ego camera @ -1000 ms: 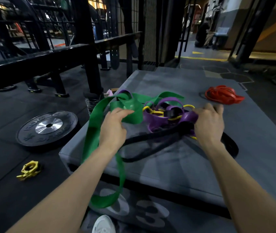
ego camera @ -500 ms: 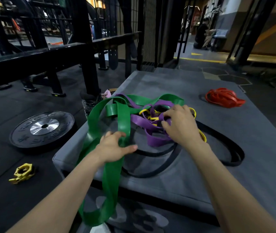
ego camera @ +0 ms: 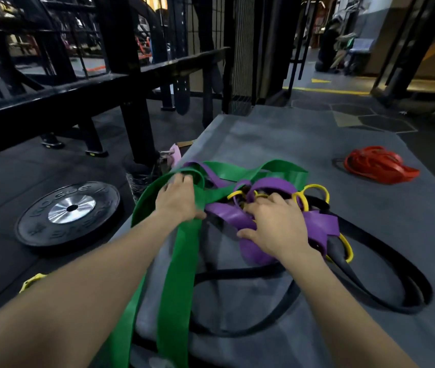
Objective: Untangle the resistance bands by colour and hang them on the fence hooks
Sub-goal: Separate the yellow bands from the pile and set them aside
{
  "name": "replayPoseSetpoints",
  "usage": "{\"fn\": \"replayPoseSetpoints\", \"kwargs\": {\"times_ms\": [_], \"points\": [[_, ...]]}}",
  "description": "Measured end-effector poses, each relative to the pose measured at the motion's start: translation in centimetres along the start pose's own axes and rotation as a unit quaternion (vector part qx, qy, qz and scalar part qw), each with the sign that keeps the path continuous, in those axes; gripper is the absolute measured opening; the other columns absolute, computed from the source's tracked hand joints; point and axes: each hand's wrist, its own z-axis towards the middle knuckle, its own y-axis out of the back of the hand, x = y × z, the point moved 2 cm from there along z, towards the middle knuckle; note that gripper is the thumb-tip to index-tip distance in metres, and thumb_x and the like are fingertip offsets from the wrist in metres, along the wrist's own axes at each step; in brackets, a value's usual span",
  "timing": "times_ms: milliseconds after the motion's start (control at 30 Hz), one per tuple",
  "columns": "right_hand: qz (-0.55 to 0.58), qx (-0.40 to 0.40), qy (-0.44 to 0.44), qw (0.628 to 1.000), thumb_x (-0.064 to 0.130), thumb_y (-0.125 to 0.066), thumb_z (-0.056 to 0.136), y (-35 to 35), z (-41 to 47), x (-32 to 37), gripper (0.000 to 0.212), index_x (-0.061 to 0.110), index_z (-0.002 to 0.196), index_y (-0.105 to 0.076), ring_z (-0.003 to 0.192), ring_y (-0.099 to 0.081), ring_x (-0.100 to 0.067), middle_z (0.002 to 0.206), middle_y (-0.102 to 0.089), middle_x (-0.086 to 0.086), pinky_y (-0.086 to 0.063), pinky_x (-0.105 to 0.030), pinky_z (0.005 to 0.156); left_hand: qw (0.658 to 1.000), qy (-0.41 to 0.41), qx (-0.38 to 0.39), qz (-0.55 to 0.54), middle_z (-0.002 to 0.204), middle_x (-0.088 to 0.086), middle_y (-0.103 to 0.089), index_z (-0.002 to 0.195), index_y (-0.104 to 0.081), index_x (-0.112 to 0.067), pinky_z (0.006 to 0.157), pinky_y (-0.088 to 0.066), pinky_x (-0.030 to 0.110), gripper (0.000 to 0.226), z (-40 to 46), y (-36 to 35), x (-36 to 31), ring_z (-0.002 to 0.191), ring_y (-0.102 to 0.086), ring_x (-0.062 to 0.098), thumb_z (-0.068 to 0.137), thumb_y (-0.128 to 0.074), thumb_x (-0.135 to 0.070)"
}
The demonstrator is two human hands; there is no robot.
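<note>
A tangle of resistance bands lies on the grey padded surface (ego camera: 277, 144), and everything here is placed from that tangle. The left hand (ego camera: 178, 199) rests at its left edge, fingers curled over the green band (ego camera: 176, 274), which loops through the knot and trails off the near-left edge of the surface. The right hand (ego camera: 274, 224) sits on top of the tangle, fingers bent down into the purple band (ego camera: 320, 224); a firm grip cannot be told. Thin yellow bands (ego camera: 314, 188) thread through the purple just behind that hand. A black band (ego camera: 386, 264) sprawls out from the tangle toward the near right. Red bands (ego camera: 378, 164) lie well apart, far right. A weight plate (ego camera: 70, 211) lies on the floor left of the tangle.
</note>
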Motion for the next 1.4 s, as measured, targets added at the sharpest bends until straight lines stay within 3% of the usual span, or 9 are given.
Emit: {"fn": "replayPoseSetpoints", "kwargs": {"times_ms": [133,300,467,633,867,1033,1200,1300,1400], "points": [[0.036,-0.012,-0.015,0.999,0.047,-0.063,0.08,0.1,0.5,-0.4,0.028,0.028,0.1,-0.061,0.111,-0.051,-0.021,0.103,-0.065,0.001,-0.033,-0.035,0.088,1.0,0.02,0.008,0.018,0.129,0.01,-0.053,0.126,-0.041,-0.01,0.105,-0.033,0.041,0.088,0.2,-0.2,0.3,0.125,-0.047,0.028,0.057,-0.084,-0.045],[0.133,0.009,-0.078,0.988,0.038,-0.07,0.076,0.3,0.2,-1.8,0.019,0.026,0.087,-0.062,0.099,-0.061,-0.023,0.095,-0.07,0.002,-0.042,-0.031,0.079,0.988,0.018,-0.021,-0.155,0.117,0.012,-0.063,0.12,-0.056,-0.01,0.092,-0.045,0.032,0.076,0.4,3.4,-0.3,0.108,-0.059,0.029,0.055,-0.089,-0.028],[0.228,0.003,-0.166,0.959,0.03,-0.073,0.075,2.9,-0.3,-4.0,0.016,0.027,0.077,-0.057,0.099,-0.062,-0.025,0.096,-0.07,-0.002,-0.045,-0.03,0.073,0.971,-0.073,-0.073,-0.217,0.102,0.003,-0.063,0.111,-0.063,-0.007,0.073,-0.039,0.02,0.062,-0.4,9.1,-0.9,0.093,-0.059,0.02,0.055,-0.088,-0.013],[0.239,-0.038,-0.203,0.949,0.024,-0.068,0.077,6.8,0.0,-5.8,0.016,0.019,0.092,-0.063,0.105,-0.059,-0.031,0.104,-0.067,-0.01,-0.043,-0.032,0.074,0.942,-0.105,-0.106,-0.3,0.088,0.0,-0.063,0.102,-0.063,-0.01,0.073,-0.039,0.021,0.049,-1.1,15.3,-3.1,0.083,-0.058,0.015,0.059,-0.086,-0.01],[0.201,-0.109,-0.279,0.933,0.017,-0.057,0.084,11.5,-0.4,-10.4,0.017,0.015,0.1,-0.058,0.098,-0.06,-0.041,0.108,-0.062,-0.019,-0.044,-0.036,0.071,0.885,-0.052,-0.121,-0.446,0.092,0.004,-0.068,0.104,-0.061,-0.013,0.07,-0.053,0.029,0.047,-0.2,22.2,-4.7,0.085,-0.065,0.02,0.063,-0.084,-0.007],[0.175,-0.127,-0.291,0.932,0.01,-0.049,0.085,13.9,0.1,-11.9,0.016,0.012,0.098,-0.057,0.097,-0.061,-0.039,0.104,-0.062,-0.018,-0.039,-0.034,0.066,0.875,-0.123,-0.152,-0.444,0.102,0.002,-0.064,0.117,-0.058,-0.011,0.078,-0.052,0.03,0.058,-0.6,27.6,-9.4,0.091,-0.062,0.017,0.064,-0.082,-0.006],[0.228,-0.138,-0.246,0.932,0.018,-0.054,0.083,16.8,0.9,-12.4,0.017,0.017,0.094,-0.067,0.091,-0.063,-0.036,0.096,-0.067,-0.015,-0.041,-0.033,0.065,0.856,-0.19,-0.212,-0.431,0.104,0.001,-0.063,0.119,-0.057,-0.013,0.08,-0.051,0.029,0.056,-0.8,34.1,-13.7,0.092,-0.06,0.014,0.068,-0.08,-0.009],[0.307,-0.06,-0.096,0.945,0.006,-0.068,0.076,18.2,1.7,-12.5,0.017,0.007,0.094,-0.07,0.084,-0.062,-0.023,0.087,-0.068,-0.012,-0.042,-0.03,0.07,0.832,-0.21,-0.207,-0.47,0.09,-0.009,-0.058,0.119,-0.056,-0.014,0.064,-0.051,0.019,0.054,-1.1,35.9,-15.8,0.078,-0.057,0.004,0.071,-0.078,-0.007],[0.504,0.01,-0.009,0.864,-0.011,-0.063,0.077,18.9,1.3,-12.3,0.017,0.002,0.086,-0.069,0.079,-0.058,-0.017,0.082,-0.065,-0.011,-0.045,-0.028,0.073,0.803,-0.225,-0.153,-0.531,0.088,-0.007,-0.061,0.118,-0.056,-0.012,0.055,-0.055,0.018,0.052,-1.1,35.4,-17.1,0.075,-0.061,0.005,0.072,-0.075,-0.001]]}}
